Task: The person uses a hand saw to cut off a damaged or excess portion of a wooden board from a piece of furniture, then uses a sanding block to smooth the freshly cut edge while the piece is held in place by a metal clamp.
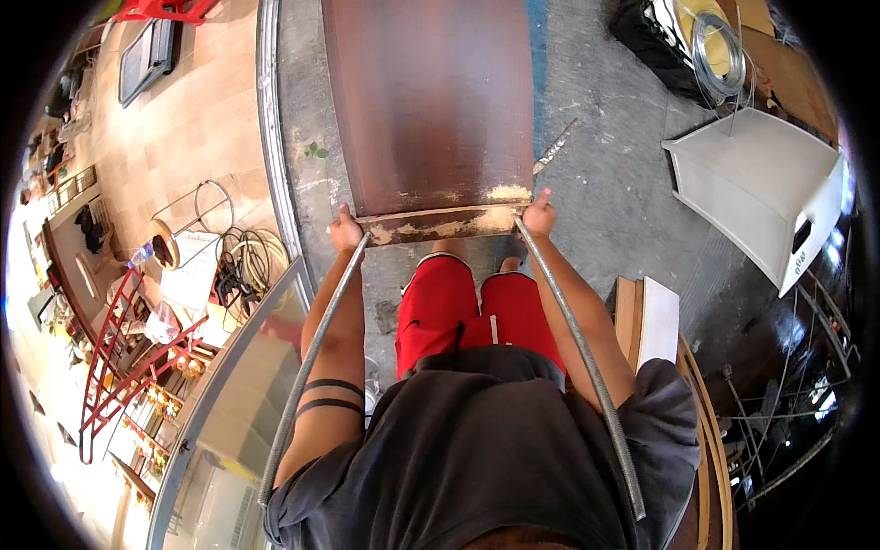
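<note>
I hold a long brown panel (428, 101) with a chipped, paint-patched near edge (440, 223). My left hand (346, 229) grips that edge's left end, thumb raised; my right hand (540, 215) grips its right end. A grey metal rod (314, 367) runs from beside my left hand back along my forearm to my body. A matching rod (582, 357) runs back from my right hand along that arm. The panel's underside and my wrapped fingers are mostly hidden. My red shorts show below the near edge.
Left are a tiled floor (220, 73), coiled hose (252, 266), red metal frames (119, 385) and a glass-and-metal panel (229, 403). Right are a white plastic piece (752, 192), wire coils (715, 64), boards (655, 321) and metal bars. A paint-marked tool (555, 147) lies beside the brown panel.
</note>
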{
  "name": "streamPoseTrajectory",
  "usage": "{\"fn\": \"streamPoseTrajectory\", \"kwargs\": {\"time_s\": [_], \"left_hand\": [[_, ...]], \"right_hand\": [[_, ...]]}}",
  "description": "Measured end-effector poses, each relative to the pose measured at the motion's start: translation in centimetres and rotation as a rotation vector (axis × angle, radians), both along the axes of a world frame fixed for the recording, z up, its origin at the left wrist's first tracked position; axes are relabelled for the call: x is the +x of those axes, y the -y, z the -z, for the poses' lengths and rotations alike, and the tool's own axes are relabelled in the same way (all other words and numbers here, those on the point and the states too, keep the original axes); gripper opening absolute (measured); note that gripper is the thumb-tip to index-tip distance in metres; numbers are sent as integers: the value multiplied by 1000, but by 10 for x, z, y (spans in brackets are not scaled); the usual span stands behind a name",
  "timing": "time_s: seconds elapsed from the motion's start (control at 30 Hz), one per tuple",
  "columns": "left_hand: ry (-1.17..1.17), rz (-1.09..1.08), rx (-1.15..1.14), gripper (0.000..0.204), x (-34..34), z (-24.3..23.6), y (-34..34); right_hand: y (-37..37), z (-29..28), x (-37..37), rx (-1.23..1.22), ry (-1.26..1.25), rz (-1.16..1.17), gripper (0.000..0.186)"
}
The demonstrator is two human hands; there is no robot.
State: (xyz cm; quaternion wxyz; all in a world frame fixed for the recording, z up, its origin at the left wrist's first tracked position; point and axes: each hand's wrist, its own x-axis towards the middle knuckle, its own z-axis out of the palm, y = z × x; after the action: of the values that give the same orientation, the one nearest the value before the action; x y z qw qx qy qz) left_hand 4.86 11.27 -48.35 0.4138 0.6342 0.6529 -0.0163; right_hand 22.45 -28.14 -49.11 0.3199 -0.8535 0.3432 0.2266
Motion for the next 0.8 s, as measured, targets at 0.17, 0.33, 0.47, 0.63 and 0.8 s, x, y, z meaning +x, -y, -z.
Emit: {"fn": "streamPoseTrajectory", "kwargs": {"time_s": [0.17,0.33,0.47,0.63,0.8], "left_hand": [[67,-73,-73,67,15,-9,7],[-56,-14,119,68,-11,30,-3],[-58,52,100,70,11,8,9],[40,-76,16,59,34,-42,22],[135,-171,-78,57,28,-53,15]], "right_hand": [[11,19,-11,50,96,43,85],[8,13,-9,87,81,63,80],[14,23,-4,148,150,101,76],[10,8,-2,-3,17,-29,80],[15,17,-6,10,27,-17,76]]}}
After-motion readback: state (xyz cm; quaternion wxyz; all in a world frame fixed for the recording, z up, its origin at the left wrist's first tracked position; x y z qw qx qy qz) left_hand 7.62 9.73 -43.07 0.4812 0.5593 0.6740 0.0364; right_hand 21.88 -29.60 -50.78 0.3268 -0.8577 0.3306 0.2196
